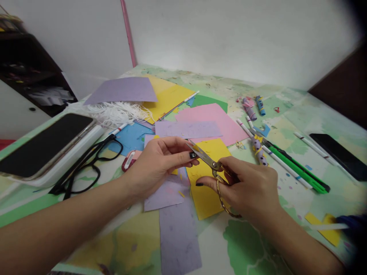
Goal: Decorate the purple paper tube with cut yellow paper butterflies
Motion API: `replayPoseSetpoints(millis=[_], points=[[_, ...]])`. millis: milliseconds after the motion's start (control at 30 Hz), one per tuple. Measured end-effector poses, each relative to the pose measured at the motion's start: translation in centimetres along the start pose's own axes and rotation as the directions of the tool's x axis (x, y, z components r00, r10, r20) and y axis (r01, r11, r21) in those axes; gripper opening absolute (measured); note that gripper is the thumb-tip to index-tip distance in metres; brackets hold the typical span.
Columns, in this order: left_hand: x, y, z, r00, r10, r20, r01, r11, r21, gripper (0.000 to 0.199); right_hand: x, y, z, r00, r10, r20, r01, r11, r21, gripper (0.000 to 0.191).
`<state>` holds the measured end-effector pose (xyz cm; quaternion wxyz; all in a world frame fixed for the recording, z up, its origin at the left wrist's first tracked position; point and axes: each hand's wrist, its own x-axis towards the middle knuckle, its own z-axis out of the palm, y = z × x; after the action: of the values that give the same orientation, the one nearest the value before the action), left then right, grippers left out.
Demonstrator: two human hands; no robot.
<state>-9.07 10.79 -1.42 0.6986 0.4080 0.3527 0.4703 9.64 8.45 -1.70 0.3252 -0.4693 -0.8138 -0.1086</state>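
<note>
My right hand [243, 183] holds a pair of gold-handled scissors [214, 165], with the blades slightly apart and pointing up-left. The blade tips reach the fingertips of my left hand [169, 154]. A small yellow paper piece [196, 148] shows at the blades, pinched by my left thumb and fingers, which partly hide it. Beneath my hands lie a yellow sheet [205, 198] and purple paper pieces [163, 193] with small yellow scraps on them. A long purple strip [180, 240] extends toward the near edge.
Black glasses [86, 166] and a phone on a white box [51, 141] lie left. White string [120, 112], a pink sheet [208, 118] and a yellow sheet [166, 95] are behind. At right are a green cutter [298, 168], decorated rolls [259, 151] and a black phone [340, 152].
</note>
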Motion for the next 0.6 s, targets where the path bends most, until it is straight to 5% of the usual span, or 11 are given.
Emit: replayPoseSetpoints(millis=[600], points=[[-0.08,0.18,-0.23,1.0,-0.025,-0.003,0.025,0.999,-0.033,0.004,0.03,0.16,-0.21,1.0,-0.016,-0.005,0.016,1.0,-0.017,0.052]])
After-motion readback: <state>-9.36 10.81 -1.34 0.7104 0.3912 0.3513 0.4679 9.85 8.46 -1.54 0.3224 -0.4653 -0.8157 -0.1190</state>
